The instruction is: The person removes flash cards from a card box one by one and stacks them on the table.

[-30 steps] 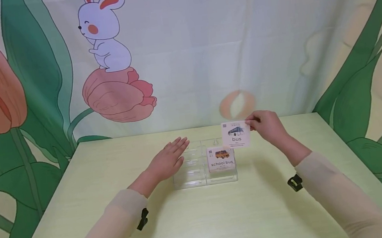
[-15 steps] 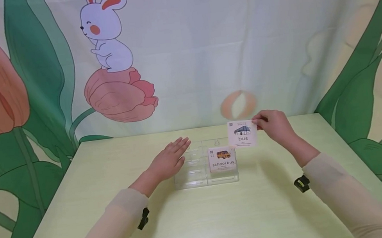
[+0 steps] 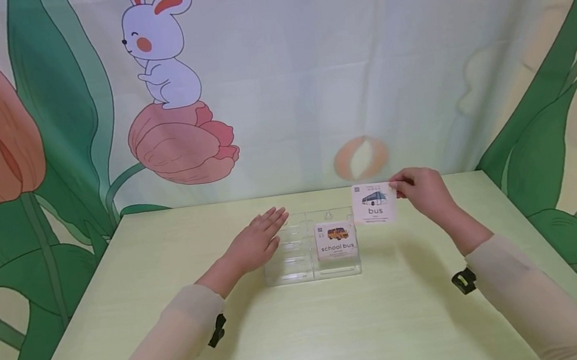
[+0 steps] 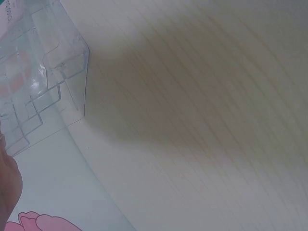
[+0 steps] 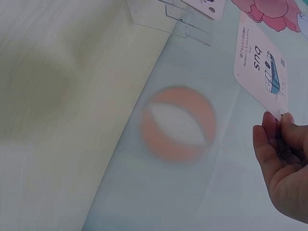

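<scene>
My right hand (image 3: 422, 191) pinches the upper right corner of a white card (image 3: 374, 203) printed "bus", held up just right of a clear plastic card rack (image 3: 289, 270). In the right wrist view, thumb and fingertips grip the corner of the bus card (image 5: 262, 65). A "school bus" card (image 3: 336, 240) leans in the rack's right column. My left hand (image 3: 254, 240), its fingers straight, rests along the rack's left side. Only a sliver of the left hand (image 4: 9, 180) shows in the left wrist view, beside the stepped clear rack (image 4: 48, 77).
The rack stands on a pale wood-grain table (image 3: 306, 332). Behind the table's back edge hangs a printed curtain (image 3: 278, 86) with a rabbit and tulips. Black wrist straps (image 3: 463, 281) show at both sleeves.
My right hand has moved right with the bus card, from overlapping the rack's upper right corner to beside it. The left hand has stayed at the rack.
</scene>
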